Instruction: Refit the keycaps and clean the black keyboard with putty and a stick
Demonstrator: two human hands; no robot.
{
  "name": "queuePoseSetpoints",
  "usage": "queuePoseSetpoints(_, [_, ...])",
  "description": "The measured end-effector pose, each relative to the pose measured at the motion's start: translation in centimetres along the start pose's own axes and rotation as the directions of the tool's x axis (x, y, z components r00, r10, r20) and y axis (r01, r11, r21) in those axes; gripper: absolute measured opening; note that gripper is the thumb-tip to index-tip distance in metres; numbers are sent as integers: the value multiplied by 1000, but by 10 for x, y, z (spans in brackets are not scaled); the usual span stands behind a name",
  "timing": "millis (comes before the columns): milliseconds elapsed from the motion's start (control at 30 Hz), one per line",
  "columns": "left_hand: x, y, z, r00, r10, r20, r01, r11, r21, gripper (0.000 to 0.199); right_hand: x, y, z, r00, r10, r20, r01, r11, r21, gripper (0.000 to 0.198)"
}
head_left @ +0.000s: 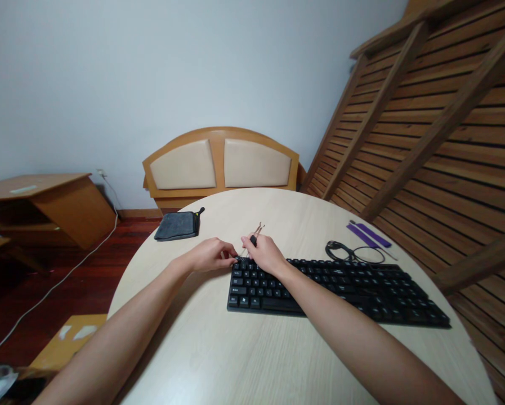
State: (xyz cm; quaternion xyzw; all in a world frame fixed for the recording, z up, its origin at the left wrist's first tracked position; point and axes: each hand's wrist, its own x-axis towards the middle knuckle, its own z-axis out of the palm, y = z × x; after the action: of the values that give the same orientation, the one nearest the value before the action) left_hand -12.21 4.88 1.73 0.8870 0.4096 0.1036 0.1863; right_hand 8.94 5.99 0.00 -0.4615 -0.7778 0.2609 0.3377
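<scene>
A black full-size keyboard [273, 302] lies across the table, partly covered by my right forearm. At its far left corner, my left hand [214, 255] has thumb and bent fingers closed around the edge by the corner key. Just to the right, above the top row of keys, my right hand [264, 252] grips a wire keycap puller [253, 241] by its dark middle. Two thin copper-coloured wire ends stick up past the fingers, while thin wire at the lower end reaches down to the corner keys. Exactly what the lower end touches is too small to tell.
Beyond my left hand lies a dark grey zip pouch [177, 225]. A coiled black cable [340, 250] and purple strips [368, 233] rest at the right of the round table [218, 343]. Wooden slats [404, 169] lean close on the right; a headboard [220, 163] stands behind.
</scene>
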Motion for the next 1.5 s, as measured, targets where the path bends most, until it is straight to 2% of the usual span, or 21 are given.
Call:
queuePoseSetpoints(233, [0, 3, -1, 1000, -6, -7, 6, 1000, 31, 22, -1, -2, 0, 1000, -1, 13, 1, 1000, -28, 35])
queuePoseSetpoints(567, [0, 5, -2, 1000, 0, 1, 0, 996, 90, 20, -5, -6, 3, 1000, 16, 7, -14, 982, -189, 34])
queuePoseSetpoints(733, [1, 3, -2, 1000, 9, -7, -8, 995, 98, 21, -3, -5, 3, 1000, 5, 22, 0, 980, -199, 25])
queuePoseSetpoints(967, [0, 4, -2, 1000, 9, 3, -9, 995, 101, 21, -3, -5, 4, 998, 66, 7, -62, 966, -249, 35])
queuePoseSetpoints(1267, [1, 3, -3, 1000, 18, 4, -18, 996, 86, 21, -3, -8, 3, 996, 85, 24, -78, 972, -221, 46])
queuePoseSetpoints(1500, [0, 3, -2, 999, 40, 21, -40, 999, 20, 20, 1, 2, 4, 993, 42, 112, -35, 997, -64, 50])
